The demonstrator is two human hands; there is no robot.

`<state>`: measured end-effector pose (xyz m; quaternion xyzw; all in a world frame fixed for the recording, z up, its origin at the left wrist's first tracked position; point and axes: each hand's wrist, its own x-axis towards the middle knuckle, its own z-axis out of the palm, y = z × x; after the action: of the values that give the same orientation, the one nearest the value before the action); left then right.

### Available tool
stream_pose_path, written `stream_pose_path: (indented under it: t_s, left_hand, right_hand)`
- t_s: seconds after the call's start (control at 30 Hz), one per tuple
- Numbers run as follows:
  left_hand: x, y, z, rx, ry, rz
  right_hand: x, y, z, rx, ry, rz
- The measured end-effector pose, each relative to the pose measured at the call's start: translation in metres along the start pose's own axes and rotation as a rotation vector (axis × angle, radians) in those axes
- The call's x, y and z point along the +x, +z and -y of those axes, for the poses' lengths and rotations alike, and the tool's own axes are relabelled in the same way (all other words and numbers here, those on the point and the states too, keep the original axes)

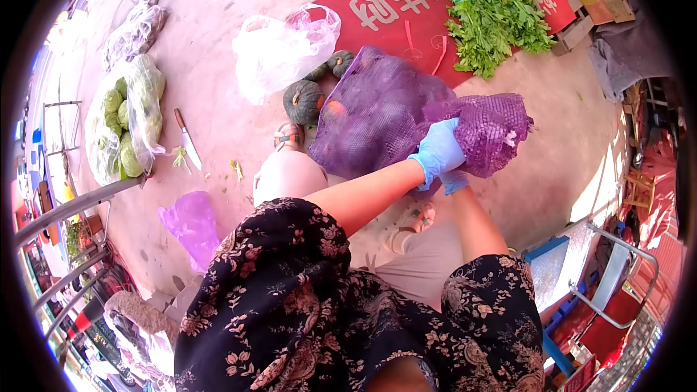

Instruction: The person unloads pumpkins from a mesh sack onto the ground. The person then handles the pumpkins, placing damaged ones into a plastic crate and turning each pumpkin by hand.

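A large purple mesh sack [377, 112], filled with dark round contents that I cannot make out clearly, lies on the floor in front of me. Its gathered upper end [494, 134] is bunched and bulges to the right. My left hand [440, 149], in a blue glove, is closed round the mesh at the narrow part. Just below it, my right hand [455, 182], also gloved in blue, grips the same gathered mesh, its fingers largely hidden behind my left wrist and the mesh. Dark green pumpkins [303, 101] sit against the sack's left side.
A white plastic bag [279, 51] lies behind the pumpkins. Celery [494, 22] rests on a red mat [363, 11]. Bagged cabbages [127, 120], a knife [188, 139] and a purple bag [192, 226] are at left. Metal frames stand at both sides.
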<state>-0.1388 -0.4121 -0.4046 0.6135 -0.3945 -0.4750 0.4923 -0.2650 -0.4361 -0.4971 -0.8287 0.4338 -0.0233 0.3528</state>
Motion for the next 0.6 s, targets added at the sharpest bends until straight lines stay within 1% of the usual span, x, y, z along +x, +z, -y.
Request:
stream_pose_path:
  t_s: [0.07,0.13,0.17,0.27,0.3,0.4,0.47,0.5,0.57,0.6]
  left_hand:
    - [0.014,0.023,0.003,-0.043,0.222,0.015]
    - [0.018,0.034,-0.018,-0.064,0.182,0.124]
    - [0.017,0.04,-0.025,-0.248,0.254,0.148]
    - [0.026,0.062,-0.035,-0.351,0.432,0.172]
    - [0.02,0.056,-0.05,-0.183,0.663,0.055]
    - [0.014,0.056,-0.067,-0.145,0.729,0.123]
    - [-0.005,0.062,-0.078,-0.46,0.649,0.163]
    - [-0.012,0.072,-0.082,-0.518,0.605,0.167]
    - [-0.014,0.077,-0.08,-0.425,0.63,0.147]
    - [-0.014,0.07,-0.092,-0.275,0.685,0.126]
  right_hand:
    - [-0.009,-0.022,0.005,0.08,0.024,-0.089]
    - [-0.021,-0.045,0.011,0.153,0.053,-0.172]
    - [-0.028,-0.056,0.014,0.186,0.065,-0.21]
    - [-0.048,-0.082,0.02,0.264,0.098,-0.314]
    - [-0.052,-0.088,0.021,0.284,0.106,-0.34]
    - [-0.065,-0.1,0.024,0.343,0.129,-0.413]
    - [-0.072,-0.106,0.028,0.377,0.149,-0.461]
    - [-0.075,-0.108,0.033,0.386,0.149,-0.491]
    - [-0.076,-0.113,0.04,0.436,0.152,-0.543]
    - [-0.075,-0.116,0.045,0.462,0.155,-0.564]
